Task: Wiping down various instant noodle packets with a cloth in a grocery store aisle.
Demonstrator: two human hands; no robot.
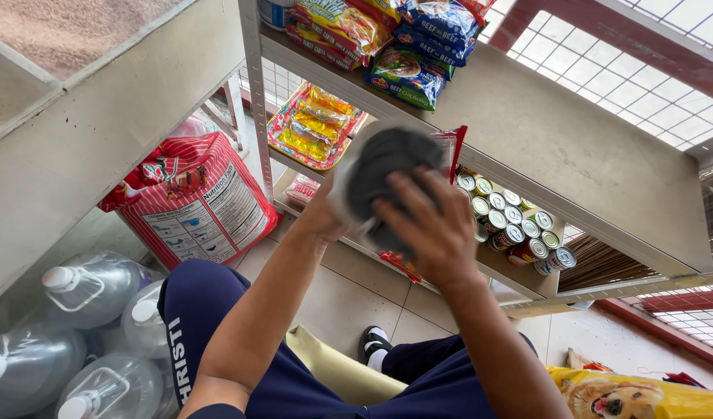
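Both of my hands hold a clear plastic pack of dark round pieces [387, 167] in front of a metal shelf rack [574, 147]. My left hand [324, 213] grips the pack's left side from behind. My right hand [434, 229] lies spread over its front lower part. The pack is blurred, and a red and white label edge shows at its upper right. Just behind it, several tin cans [519, 225] lie on the lower shelf.
Noodle packets [403, 46] fill the top shelf. Yellow packs [314, 124] sit in a red tray. A red striped sack [193, 198] and several water jugs [93, 291] stand on the floor at left. A yellow pet food bag [636, 396] lies at lower right.
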